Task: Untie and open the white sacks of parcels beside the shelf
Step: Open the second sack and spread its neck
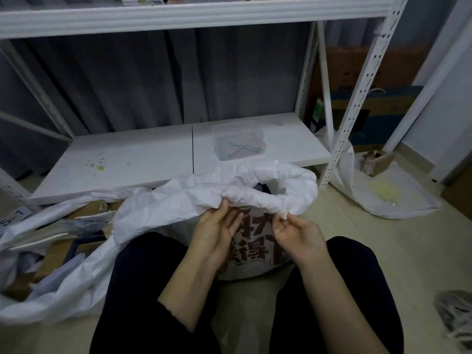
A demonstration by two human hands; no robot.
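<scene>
right hand [296, 235] pinches the rim's loose tip | left hand [217, 231] flat-fingered, touching the rolled rim | white sack [268, 175] at 12 o'clock, between our knees before the shelf [127, 159] | we judge it light, soft, crinkly — take the rolled edge, not the body

The sack [255, 254] before me bears big dark red characters; I read only 得. A paper slip [12, 217] on my left reads 5-1.
</scene>
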